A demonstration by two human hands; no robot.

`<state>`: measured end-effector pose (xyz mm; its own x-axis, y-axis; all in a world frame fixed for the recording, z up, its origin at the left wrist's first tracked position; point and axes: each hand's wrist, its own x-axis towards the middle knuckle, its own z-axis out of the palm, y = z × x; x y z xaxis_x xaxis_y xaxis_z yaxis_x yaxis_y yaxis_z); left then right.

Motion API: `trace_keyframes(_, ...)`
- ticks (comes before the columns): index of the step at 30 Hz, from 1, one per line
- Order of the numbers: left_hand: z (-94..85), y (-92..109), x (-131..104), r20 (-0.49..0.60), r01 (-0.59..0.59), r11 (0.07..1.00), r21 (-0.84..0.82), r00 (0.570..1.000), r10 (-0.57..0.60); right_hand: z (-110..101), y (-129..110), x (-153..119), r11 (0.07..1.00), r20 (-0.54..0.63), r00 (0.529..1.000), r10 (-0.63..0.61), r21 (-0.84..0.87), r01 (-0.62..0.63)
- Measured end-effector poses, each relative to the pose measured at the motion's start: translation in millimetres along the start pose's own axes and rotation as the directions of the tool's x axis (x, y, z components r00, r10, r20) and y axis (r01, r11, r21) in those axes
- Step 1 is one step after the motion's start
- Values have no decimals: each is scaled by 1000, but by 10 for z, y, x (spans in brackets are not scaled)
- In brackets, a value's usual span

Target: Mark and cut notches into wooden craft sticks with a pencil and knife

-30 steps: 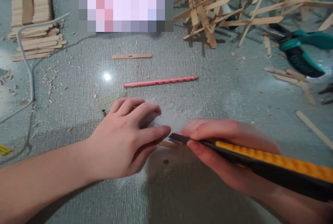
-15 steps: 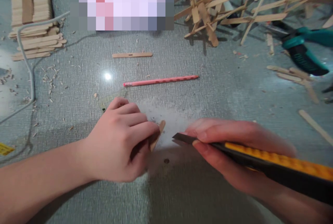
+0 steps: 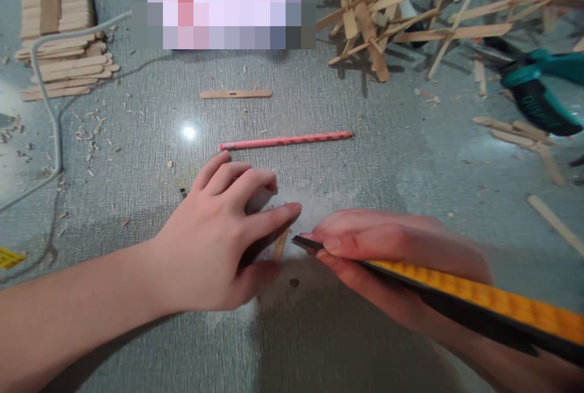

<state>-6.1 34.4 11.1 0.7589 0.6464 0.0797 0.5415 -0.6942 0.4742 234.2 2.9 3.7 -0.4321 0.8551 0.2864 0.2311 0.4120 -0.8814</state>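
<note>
My left hand [image 3: 223, 229] lies over a small wooden craft stick [image 3: 281, 243], with the index finger at its upper end and the thumb at its lower end. The other fingers spread out toward the pink pencil [image 3: 287, 140]. My right hand [image 3: 387, 253] grips a yellow and black utility knife [image 3: 460, 289], thumb and fingers pinched close behind the blade. The dark blade tip points left, just right of the stick; whether it touches cannot be told. Beneath both hands is a whitish, worn patch [image 3: 314, 207] of the table.
A craft stick with a small slot [image 3: 236, 94] lies beyond the pencil. Stacked craft sticks [image 3: 73, 3] and a grey cable [image 3: 57, 119] are at left. Glued stick frames [image 3: 410, 16], teal-handled pliers [image 3: 538, 89] and loose sticks [image 3: 511, 131] lie at right. Wood shavings [image 3: 91, 134] are scattered around.
My left fingers have uncurled and spread, and the index finger now reaches out over the stick. The knife in my right hand has moved left, closer to the stick. The view has shifted slightly.
</note>
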Motion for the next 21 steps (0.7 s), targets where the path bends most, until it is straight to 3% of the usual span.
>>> trace_keyframes(3, -4, 1, -3, 19, 4, 1000, -15, 1000, -3, -42, 17, 8, 997, 114, 991, -67, -31, 71)
trace_keyframes(7, 12, -7, -2, -10, -2, 999, -33, 1000, 2, -77, 17, 32, 993, 177, 983, -57, -89, 73)
trace_keyframes(21, 56, -44, 3, -42, -44, 999, 2, 998, 44, -54, 13, 68, 982, 214, 973, -80, -153, 114)
